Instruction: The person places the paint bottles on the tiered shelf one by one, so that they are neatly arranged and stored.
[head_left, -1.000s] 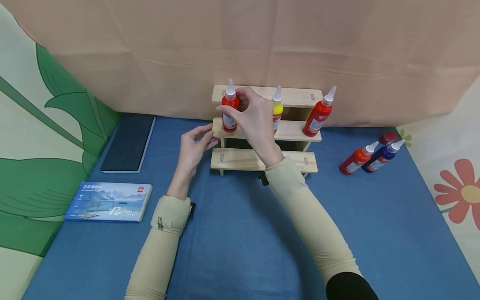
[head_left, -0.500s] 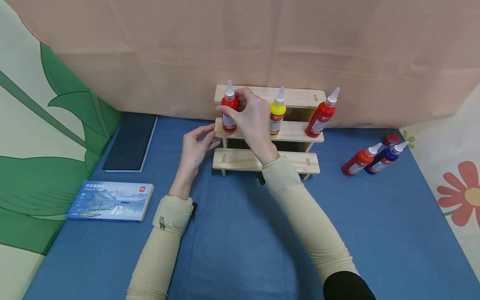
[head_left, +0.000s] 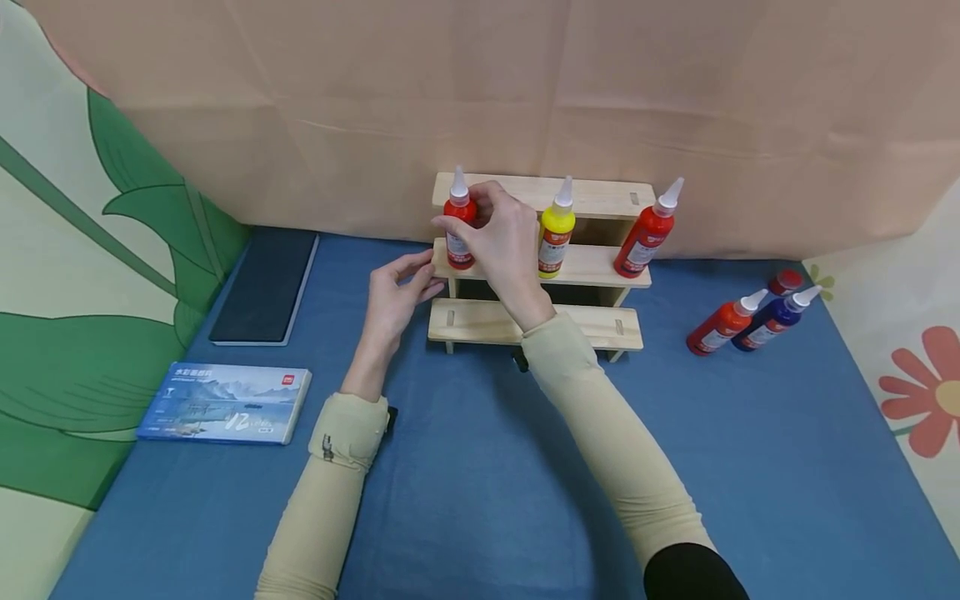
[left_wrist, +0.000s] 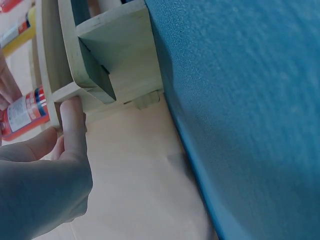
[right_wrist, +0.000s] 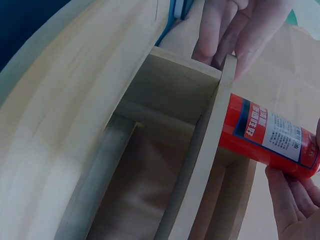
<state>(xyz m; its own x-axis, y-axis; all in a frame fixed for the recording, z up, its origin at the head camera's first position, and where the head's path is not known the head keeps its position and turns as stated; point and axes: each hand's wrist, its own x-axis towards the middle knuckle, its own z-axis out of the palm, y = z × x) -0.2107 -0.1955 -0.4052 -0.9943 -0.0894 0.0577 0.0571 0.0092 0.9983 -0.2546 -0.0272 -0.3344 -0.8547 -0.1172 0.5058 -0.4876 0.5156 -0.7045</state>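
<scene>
On the middle step of a three-tier wooden shelf (head_left: 487,321), my right hand (head_left: 506,246) holds a red paint bottle (head_left: 459,210) with a white nozzle. The bottle stands upright near that step's left end; its label (right_wrist: 282,135) shows in the right wrist view. My left hand (head_left: 392,304) pinches the same step's left end between thumb and fingers (left_wrist: 74,125). To the right on this step are a yellow paint bottle (head_left: 556,237), partly beside my right hand, and another red paint bottle (head_left: 645,237) at the right end.
An orange-red bottle (head_left: 716,327), a blue bottle (head_left: 772,321) and a red-topped item (head_left: 785,282) stand right on the blue cloth (head_left: 465,483). At left lie a dark notebook (head_left: 266,287) and a blue paint box (head_left: 225,404). A beige curtain (head_left: 360,117) hangs behind.
The right hand and its red bottle have shifted slightly left along the step, uncovering more of the yellow bottle. The left hand stays at the step's end. The head view has shifted a little.
</scene>
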